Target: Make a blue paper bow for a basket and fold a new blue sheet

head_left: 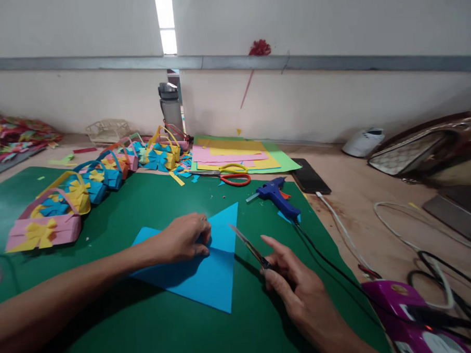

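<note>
A sheet of blue paper with a crease across it lies at an angle on the green mat. My left hand rests on the sheet, its fingers curled and the thumb close to the forefinger at the crease. To the right of the paper, my right hand grips a craft knife by its dark end. The knife's narrow blade points up and left, near the sheet's right edge. My palm and fingers hide part of its handle.
Several small paper baskets with bows line the left. Scissors lie before stacked coloured paper. A blue glue gun is at right, its cord running to a purple power strip. A phone and bottle stand behind.
</note>
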Demonstrator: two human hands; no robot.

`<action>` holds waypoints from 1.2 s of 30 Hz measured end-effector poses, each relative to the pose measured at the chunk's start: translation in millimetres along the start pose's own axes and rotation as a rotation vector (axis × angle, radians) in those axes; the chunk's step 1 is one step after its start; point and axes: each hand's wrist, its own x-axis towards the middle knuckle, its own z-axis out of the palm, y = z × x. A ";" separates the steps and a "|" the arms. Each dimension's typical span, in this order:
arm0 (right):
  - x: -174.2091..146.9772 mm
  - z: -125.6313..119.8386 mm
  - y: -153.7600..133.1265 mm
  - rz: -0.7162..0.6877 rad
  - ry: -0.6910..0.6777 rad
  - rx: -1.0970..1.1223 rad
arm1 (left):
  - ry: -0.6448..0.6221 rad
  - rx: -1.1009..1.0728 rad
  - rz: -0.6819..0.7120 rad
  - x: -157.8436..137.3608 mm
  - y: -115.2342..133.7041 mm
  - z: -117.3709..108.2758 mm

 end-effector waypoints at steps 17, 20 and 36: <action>15.9 -7.7 -17.0 -0.083 -0.108 -0.245 | 0.203 -0.056 0.042 -20.1 -43.7 3.0; 21.3 -7.2 -18.2 -0.165 -0.103 -0.391 | 0.242 -0.071 0.081 -19.8 -41.7 6.8; 7.4 2.3 -6.5 -0.544 -0.143 -0.721 | 0.395 -0.120 0.087 -14.2 -44.2 18.5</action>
